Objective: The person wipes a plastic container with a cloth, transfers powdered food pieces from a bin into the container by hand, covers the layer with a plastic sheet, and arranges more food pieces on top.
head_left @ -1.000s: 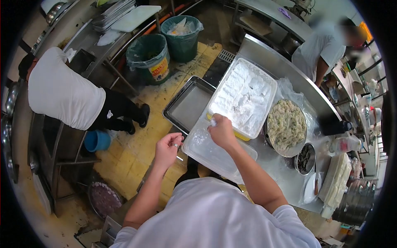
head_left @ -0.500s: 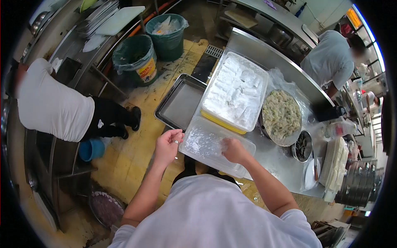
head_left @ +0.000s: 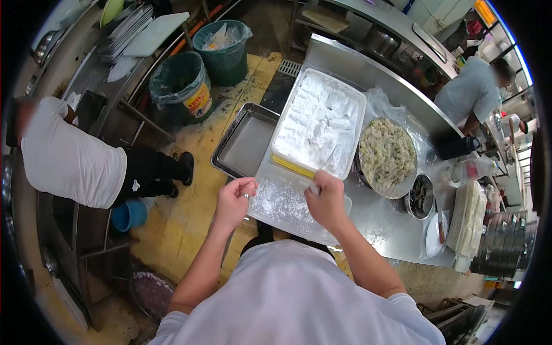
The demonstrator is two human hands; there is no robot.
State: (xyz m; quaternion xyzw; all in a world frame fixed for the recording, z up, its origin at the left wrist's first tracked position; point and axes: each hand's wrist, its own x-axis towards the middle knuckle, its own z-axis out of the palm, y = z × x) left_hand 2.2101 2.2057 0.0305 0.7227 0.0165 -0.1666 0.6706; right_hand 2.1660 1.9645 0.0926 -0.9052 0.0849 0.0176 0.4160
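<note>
My left hand (head_left: 234, 202), with a ring on one finger, is closed in a pinch beside the left edge of a translucent plastic lid or shallow tray (head_left: 282, 198) dusted with white powder. Whatever its fingertips hold, if anything, I cannot make out. Over the right part of that tray, my right hand (head_left: 326, 201) is closed, with a small pale patch showing at its fingers. Just beyond lies a white tub (head_left: 275, 150) holding several powder-coated pieces (head_left: 322, 118). A round metal bowl (head_left: 397, 187) of pale, green-flecked filling stands to its right.
An empty metal tray (head_left: 244, 141) sits left of the tub. A small bowl of dark pieces (head_left: 421, 197) and a knife (head_left: 441, 227) lie right. Lined green bins (head_left: 230, 60) stand behind. One person (head_left: 75, 152) works at left, another (head_left: 468, 95) at far right.
My right hand has risen from low over the powdered tray toward the tub's near edge. My left hand stays pinched in nearly the same place. The view has shifted slightly.
</note>
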